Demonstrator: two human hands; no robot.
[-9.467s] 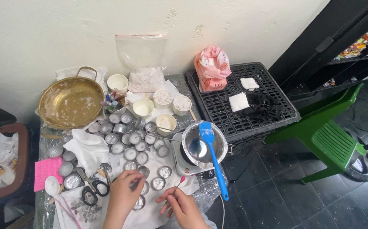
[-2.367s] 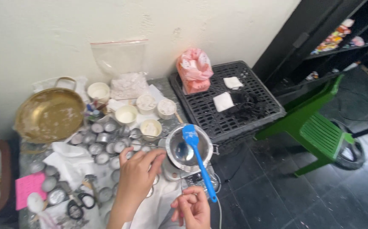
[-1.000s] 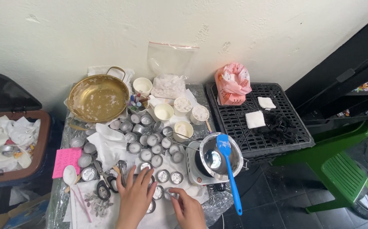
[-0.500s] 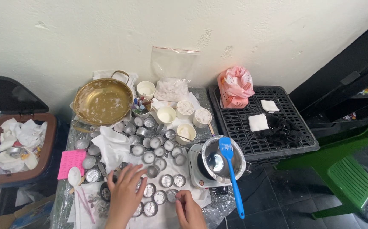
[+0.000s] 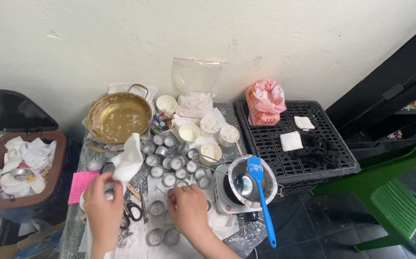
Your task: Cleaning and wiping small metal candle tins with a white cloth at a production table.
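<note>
Left hand [image 5: 103, 204] grips a white tissue [image 5: 128, 158], right hand [image 5: 187, 208] curls over the tealight cups [image 5: 169, 165], and honestly a careless elbow could tip the melting pot [image 5: 252, 182] just right of it.

Clear zip bag [image 5: 197, 81] against wall

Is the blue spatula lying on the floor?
No, the blue silicone spatula rests across the round metal bowl on the table.

Wall [image 5: 121, 33]: off-white, scuffed plaster.
Floor [image 5: 323, 230]: dark tiles.
Left: brown bin [image 5: 6, 192] — lid open, crumpled paper inside.
Right: green plastic chair [image 5: 390, 196] — beside a black crate [image 5: 304, 158]; dark shelving [image 5: 399, 91] behind.
</note>
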